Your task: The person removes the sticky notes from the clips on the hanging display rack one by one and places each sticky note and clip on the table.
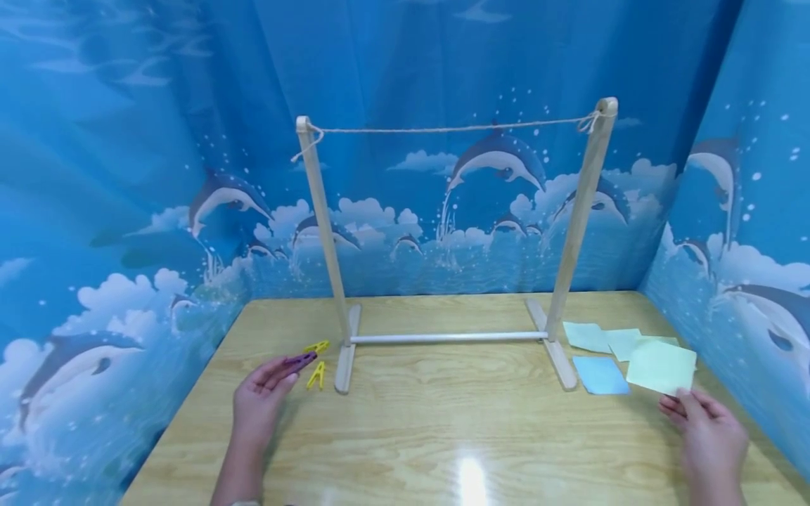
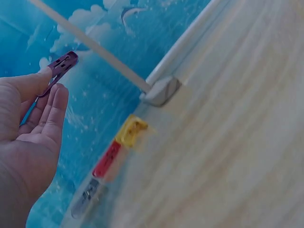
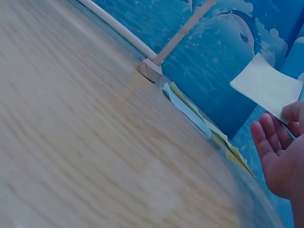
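Observation:
My left hand [image 1: 258,404] pinches a purple clothespin [image 1: 301,362] between thumb and fingers, raised off the table at the left. Close by on the table lie two yellow clothespins [image 1: 316,375]; the left wrist view also shows a red clothespin [image 2: 107,159] and a grey one [image 2: 84,198]. At the right, my right hand [image 1: 711,429] holds a pale green paper square [image 1: 661,367] by its lower corner, thumb on top. Beneath and behind it lie a blue paper square [image 1: 600,375] and several pale green sheets [image 1: 587,336], partly covered.
A wooden frame [image 1: 577,232] stands at the back of the table [image 1: 405,429], its feet reaching forward. Between its post tops runs a string [image 1: 443,130], and a white bar [image 1: 449,339] joins the feet. A blue dolphin-print curtain [image 1: 405,70] hangs behind and at both sides.

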Action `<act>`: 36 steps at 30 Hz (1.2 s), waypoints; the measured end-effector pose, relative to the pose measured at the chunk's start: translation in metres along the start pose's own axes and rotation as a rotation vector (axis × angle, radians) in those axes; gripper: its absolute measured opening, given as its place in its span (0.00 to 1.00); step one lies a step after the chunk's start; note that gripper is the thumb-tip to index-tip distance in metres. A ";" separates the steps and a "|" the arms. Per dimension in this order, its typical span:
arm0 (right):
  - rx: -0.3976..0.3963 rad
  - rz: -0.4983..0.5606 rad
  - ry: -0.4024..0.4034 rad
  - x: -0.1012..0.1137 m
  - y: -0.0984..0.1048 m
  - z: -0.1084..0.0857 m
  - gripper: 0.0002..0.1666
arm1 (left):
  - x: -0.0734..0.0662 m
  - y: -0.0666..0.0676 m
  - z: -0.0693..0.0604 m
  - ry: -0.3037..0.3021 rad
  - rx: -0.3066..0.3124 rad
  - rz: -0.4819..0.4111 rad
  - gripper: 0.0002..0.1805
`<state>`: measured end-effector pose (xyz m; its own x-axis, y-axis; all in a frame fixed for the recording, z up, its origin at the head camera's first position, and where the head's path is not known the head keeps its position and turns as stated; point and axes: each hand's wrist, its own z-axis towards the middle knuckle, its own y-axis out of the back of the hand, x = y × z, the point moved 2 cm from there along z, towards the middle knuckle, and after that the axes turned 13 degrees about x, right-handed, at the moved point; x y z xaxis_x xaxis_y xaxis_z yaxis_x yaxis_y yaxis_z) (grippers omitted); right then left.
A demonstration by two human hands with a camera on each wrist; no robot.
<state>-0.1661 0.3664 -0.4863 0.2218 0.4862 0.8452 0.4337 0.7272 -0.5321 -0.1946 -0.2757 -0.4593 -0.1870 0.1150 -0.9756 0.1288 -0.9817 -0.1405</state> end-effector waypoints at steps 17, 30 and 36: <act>0.019 -0.148 -0.064 -0.002 0.019 0.008 0.06 | 0.025 0.029 0.000 0.284 -0.140 0.436 0.26; -0.062 -0.808 -0.228 -0.003 0.028 0.017 0.11 | 0.033 0.030 0.001 0.256 -0.097 0.686 0.23; -0.068 -1.041 -0.203 -0.006 0.032 0.023 0.27 | 0.034 0.030 -0.001 0.248 -0.138 0.772 0.22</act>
<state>-0.1732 0.3977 -0.5093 -0.4340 -0.2836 0.8551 0.3749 0.8062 0.4576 -0.1960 -0.3015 -0.4970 0.2221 -0.5389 -0.8125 0.2545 -0.7724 0.5819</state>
